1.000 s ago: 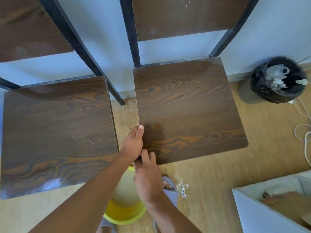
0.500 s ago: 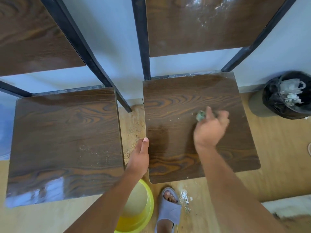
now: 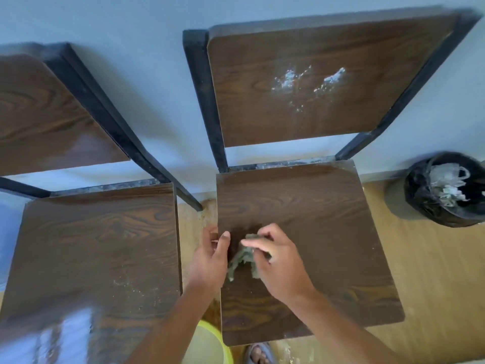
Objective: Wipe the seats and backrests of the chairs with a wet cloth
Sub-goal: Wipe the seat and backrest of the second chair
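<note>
Two dark wood-grain chairs with black metal frames stand side by side against a pale wall. On the right chair's seat (image 3: pixel 328 232) my right hand (image 3: pixel 280 266) presses a crumpled grey-green wet cloth (image 3: pixel 242 258) near the seat's left part. My left hand (image 3: pixel 210 256) grips the left edge of that seat, thumb on top. The right chair's backrest (image 3: pixel 315 82) carries white powdery smears. The left chair's seat (image 3: pixel 99 253) has fine white specks, and its backrest (image 3: pixel 44 119) is cut off at the left.
A yellow-green bucket (image 3: pixel 210 345) sits on the wooden floor between the chairs, below my arms. My sandalled foot (image 3: pixel 258 354) is beside it, with white dust on the floor. A black-lined bin (image 3: pixel 443 190) with crumpled plastic stands at the right against the wall.
My right hand with the cloth has swept from the middle of the right seat back to its left part, close to my left hand. The view has tilted up, showing more backrest.
</note>
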